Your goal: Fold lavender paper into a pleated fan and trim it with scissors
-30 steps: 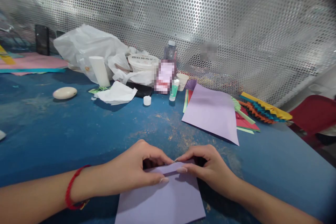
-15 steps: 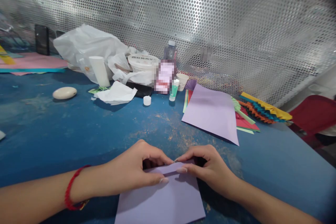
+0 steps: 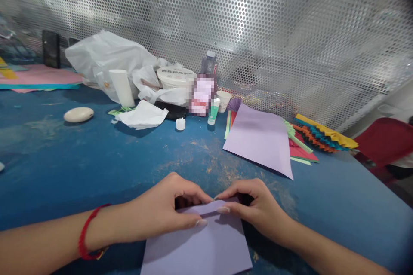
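Purple paper (image 3: pixel 196 251) lies on the blue counter (image 3: pixel 129 159), its bent far edge pinched by the left hand (image 3: pixel 161 208) and the right hand (image 3: pixel 263 210), and it could crease crooked if one hand pulls harder than the other.

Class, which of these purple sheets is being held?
The nearer purple sheet, its far edge pinched; the farther purple sheet lies untouched over coloured papers.

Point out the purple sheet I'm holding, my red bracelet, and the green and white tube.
Purple sheet (image 3: pixel 200 245): head view, middle of its flat face.
Red bracelet (image 3: pixel 83 236): head view, the band.
Green and white tube (image 3: pixel 213 113): head view, green part.
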`<act>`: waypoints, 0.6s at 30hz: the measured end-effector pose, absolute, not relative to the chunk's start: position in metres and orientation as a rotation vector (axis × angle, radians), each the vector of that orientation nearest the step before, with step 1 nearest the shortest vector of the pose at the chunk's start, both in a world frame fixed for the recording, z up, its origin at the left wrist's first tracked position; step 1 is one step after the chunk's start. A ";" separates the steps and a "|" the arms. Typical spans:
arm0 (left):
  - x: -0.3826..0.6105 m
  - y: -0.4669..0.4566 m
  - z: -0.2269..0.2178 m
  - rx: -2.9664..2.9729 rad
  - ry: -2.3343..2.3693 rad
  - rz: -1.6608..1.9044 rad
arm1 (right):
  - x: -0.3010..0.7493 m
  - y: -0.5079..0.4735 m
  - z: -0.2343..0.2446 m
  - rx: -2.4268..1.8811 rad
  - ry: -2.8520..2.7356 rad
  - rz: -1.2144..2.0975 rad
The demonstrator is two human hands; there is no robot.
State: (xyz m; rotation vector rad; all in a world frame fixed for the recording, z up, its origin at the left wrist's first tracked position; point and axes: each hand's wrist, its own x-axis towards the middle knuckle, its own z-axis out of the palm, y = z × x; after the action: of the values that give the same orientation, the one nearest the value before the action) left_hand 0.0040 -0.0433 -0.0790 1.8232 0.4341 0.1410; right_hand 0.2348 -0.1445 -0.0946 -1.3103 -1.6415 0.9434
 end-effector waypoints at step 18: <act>0.005 -0.042 -0.080 1.816 0.430 0.144 | 0.234 -0.144 -0.095 -1.328 -1.626 0.957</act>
State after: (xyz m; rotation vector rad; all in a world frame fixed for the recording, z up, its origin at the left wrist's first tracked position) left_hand 0.0049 -0.0420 -0.0798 1.8157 0.4296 0.1443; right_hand 0.2342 -0.1442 -0.0948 -1.3280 -1.6258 0.9568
